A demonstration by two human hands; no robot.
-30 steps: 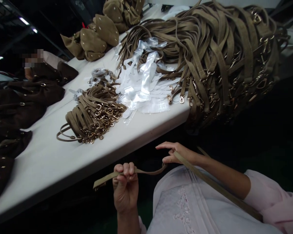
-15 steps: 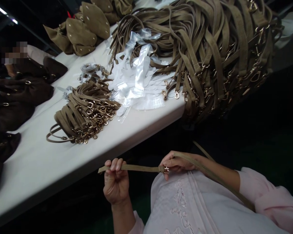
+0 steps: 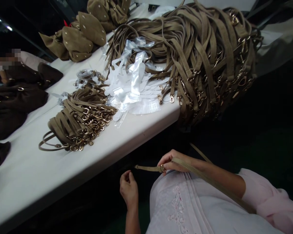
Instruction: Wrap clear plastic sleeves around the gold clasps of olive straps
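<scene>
My right hand (image 3: 174, 161) is closed on a narrow olive-brown strap (image 3: 150, 168), gripping it by the gold buckle (image 3: 162, 168) close to my shirt. The strap's short end sticks out leftward from the buckle. Its long part crosses my right forearm and trails down toward the sleeve. Just below and left of the short end is my left hand (image 3: 129, 185), apart from the strap. Its fingers are curled, with the thumb close to the index fingertip, and I see nothing held there.
On the white table (image 3: 127, 138) lies a bundle of short straps (image 3: 70, 122) with gold clasps. Clear plastic wrappings (image 3: 134, 84) separate it from a big heap of long straps (image 3: 200, 55) overhanging the edge. Olive bags (image 3: 78, 39) and dark bags (image 3: 14, 94) stand farther off, near another person.
My left hand has let go of the strap's short end and moved right and slightly down. The short end now points away from it. My right hand keeps its hold near the buckle.
</scene>
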